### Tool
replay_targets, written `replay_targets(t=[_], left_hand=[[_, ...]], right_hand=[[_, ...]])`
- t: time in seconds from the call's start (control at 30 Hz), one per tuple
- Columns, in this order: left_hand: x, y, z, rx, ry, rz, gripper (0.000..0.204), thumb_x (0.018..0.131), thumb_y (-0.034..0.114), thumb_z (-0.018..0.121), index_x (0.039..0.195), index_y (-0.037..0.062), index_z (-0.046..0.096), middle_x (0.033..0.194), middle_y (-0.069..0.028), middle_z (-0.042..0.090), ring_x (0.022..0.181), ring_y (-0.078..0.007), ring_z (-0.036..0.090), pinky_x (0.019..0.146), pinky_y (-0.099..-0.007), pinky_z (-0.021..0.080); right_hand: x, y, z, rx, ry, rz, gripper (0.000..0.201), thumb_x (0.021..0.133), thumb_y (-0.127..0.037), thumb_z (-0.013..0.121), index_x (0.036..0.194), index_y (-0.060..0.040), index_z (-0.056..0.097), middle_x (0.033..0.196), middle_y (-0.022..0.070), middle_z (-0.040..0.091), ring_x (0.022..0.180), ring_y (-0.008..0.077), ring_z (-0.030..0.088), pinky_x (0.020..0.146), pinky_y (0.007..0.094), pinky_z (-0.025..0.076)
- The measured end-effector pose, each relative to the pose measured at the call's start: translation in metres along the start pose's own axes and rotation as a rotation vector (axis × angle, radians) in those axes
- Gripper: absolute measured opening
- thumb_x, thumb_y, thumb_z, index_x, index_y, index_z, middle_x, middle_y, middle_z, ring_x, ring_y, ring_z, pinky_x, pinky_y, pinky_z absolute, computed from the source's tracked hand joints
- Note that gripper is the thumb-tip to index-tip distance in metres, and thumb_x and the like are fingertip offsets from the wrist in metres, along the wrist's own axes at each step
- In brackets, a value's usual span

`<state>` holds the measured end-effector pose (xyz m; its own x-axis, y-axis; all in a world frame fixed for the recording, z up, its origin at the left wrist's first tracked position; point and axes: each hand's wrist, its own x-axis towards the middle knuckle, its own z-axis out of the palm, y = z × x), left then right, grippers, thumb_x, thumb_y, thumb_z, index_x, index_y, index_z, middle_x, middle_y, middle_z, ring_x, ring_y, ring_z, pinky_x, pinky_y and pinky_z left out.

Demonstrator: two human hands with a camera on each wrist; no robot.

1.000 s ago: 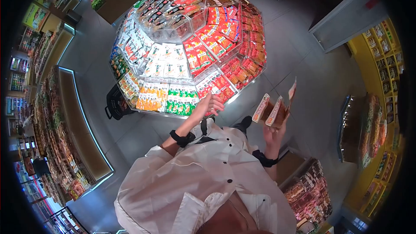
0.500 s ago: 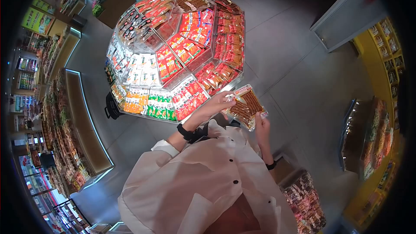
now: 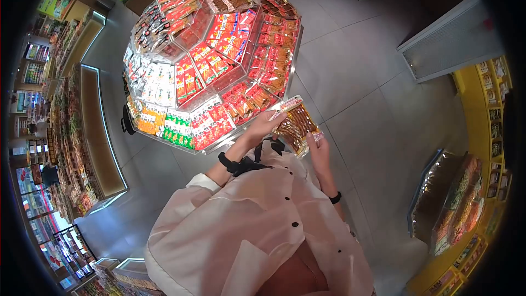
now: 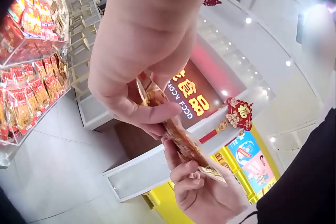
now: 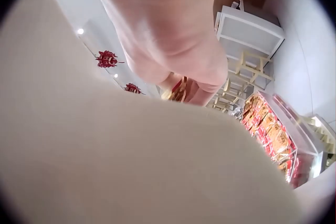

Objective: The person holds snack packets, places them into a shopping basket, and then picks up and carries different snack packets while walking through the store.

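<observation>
In the head view, two clear packs of brown stick-shaped snacks (image 3: pixel 298 126) are held up in front of the chest. The left hand (image 3: pixel 265 126) pinches their upper left side, and the right hand (image 3: pixel 319 151) grips the lower right edge. Seen from the left wrist, the left hand (image 4: pixel 144 71) has thumb and fingers around one end of the packs (image 4: pixel 184 142), while the fingers of the right hand (image 4: pixel 205 190) close on the other end. The right wrist view shows the right hand (image 5: pixel 173 45) around a small visible part of a pack (image 5: pixel 180 90); fabric hides the rest.
A tiered octagonal display (image 3: pixel 213 85) full of packaged snacks stands just beyond the left hand. Shelves of goods (image 3: pixel 68 148) line the left side. At the right are a low display bin (image 3: pixel 457 208) and yellow shelving (image 3: pixel 496 148). Grey tiled floor (image 3: pixel 350 93) lies between.
Earlier the right hand held the packs out to the right, fanned apart, with the left hand empty. Both hands now hold them together before the chest, and the display has shifted leftward in view.
</observation>
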<state>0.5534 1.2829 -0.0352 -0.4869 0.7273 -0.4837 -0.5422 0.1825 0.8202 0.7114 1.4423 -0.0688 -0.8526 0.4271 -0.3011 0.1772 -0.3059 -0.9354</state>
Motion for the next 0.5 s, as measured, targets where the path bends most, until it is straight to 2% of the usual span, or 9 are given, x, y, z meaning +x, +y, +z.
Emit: replay_targets(t=[0.03,0.1,0.13,0.2,0.23,0.33,0.4,0.5], left_hand=[[0.012,0.007,0.004,-0.010,0.001,0.003,0.035,0.096,0.030,0.061,0.119,0.0033,0.060,0.094,0.0011,0.062,0.078,-0.0056,0.055,0.055,-0.0234,0.046],[0.036,0.027,0.016,-0.196,-0.068,-0.014,0.034,0.096,0.026,0.061,0.121,0.0023,0.059,0.099,0.0007,0.063,0.085,-0.0067,0.057,0.066,-0.0242,0.049],[0.055,0.033,0.018,-0.205,-0.074,-0.002,0.034,0.096,0.026,0.061,0.121,0.0023,0.059,0.099,0.0007,0.063,0.085,-0.0067,0.057,0.066,-0.0242,0.049],[0.096,0.039,0.021,-0.158,-0.288,0.104,0.033,0.096,0.022,0.060,0.121,0.0007,0.058,0.102,0.0000,0.063,0.090,-0.0075,0.058,0.075,-0.0249,0.049],[0.119,0.044,0.024,-0.169,-0.351,0.146,0.032,0.095,0.019,0.062,0.121,0.0000,0.058,0.102,-0.0002,0.063,0.088,-0.0069,0.058,0.076,-0.0244,0.048],[0.179,0.076,0.048,-0.170,-0.365,0.125,0.031,0.094,0.017,0.063,0.119,-0.0010,0.059,0.098,0.0000,0.064,0.086,-0.0061,0.058,0.075,-0.0247,0.047],[0.224,0.087,0.055,-0.136,-0.362,0.166,0.029,0.094,0.017,0.064,0.117,-0.0008,0.061,0.094,0.0000,0.065,0.081,-0.0056,0.058,0.070,-0.0250,0.047],[0.263,0.107,0.068,-0.015,-0.248,0.166,0.028,0.092,0.017,0.065,0.115,0.0009,0.062,0.094,-0.0017,0.066,0.076,-0.0073,0.060,0.063,-0.0236,0.049]], right_hand=[[0.012,-0.005,-0.006,-0.009,-0.004,0.002,0.023,0.100,-0.019,0.056,0.111,0.0003,0.058,0.087,-0.0040,0.059,0.071,0.0005,0.048,0.060,0.0211,0.039],[0.036,-0.018,-0.020,0.158,0.057,0.035,0.024,0.099,-0.017,0.057,0.115,-0.0003,0.056,0.092,-0.0012,0.062,0.076,0.0014,0.053,0.064,0.0208,0.042],[0.051,-0.025,-0.032,0.144,0.056,0.027,0.024,0.099,-0.017,0.057,0.115,-0.0003,0.056,0.092,-0.0012,0.062,0.076,0.0014,0.053,0.064,0.0208,0.042],[0.073,-0.047,-0.058,0.234,0.122,0.109,0.025,0.098,-0.015,0.058,0.118,-0.0014,0.054,0.095,0.0003,0.063,0.081,0.0043,0.058,0.069,0.0221,0.047],[0.085,-0.060,-0.066,0.217,0.118,0.111,0.025,0.098,-0.015,0.058,0.118,-0.0014,0.054,0.095,0.0003,0.063,0.081,0.0043,0.058,0.069,0.0221,0.047],[0.120,-0.094,-0.091,0.140,0.089,0.102,0.027,0.097,-0.013,0.058,0.121,-0.0020,0.052,0.095,0.0013,0.063,0.082,0.0072,0.061,0.071,0.0254,0.051],[0.149,-0.103,-0.109,0.072,0.087,0.074,0.032,0.096,-0.011,0.059,0.126,-0.0012,0.049,0.096,0.0034,0.064,0.081,0.0085,0.061,0.068,0.0282,0.054],[0.188,-0.114,-0.126,0.066,0.133,0.065,0.040,0.095,-0.010,0.060,0.131,-0.0002,0.045,0.095,0.0052,0.064,0.080,0.0088,0.062,0.064,0.0295,0.054]])
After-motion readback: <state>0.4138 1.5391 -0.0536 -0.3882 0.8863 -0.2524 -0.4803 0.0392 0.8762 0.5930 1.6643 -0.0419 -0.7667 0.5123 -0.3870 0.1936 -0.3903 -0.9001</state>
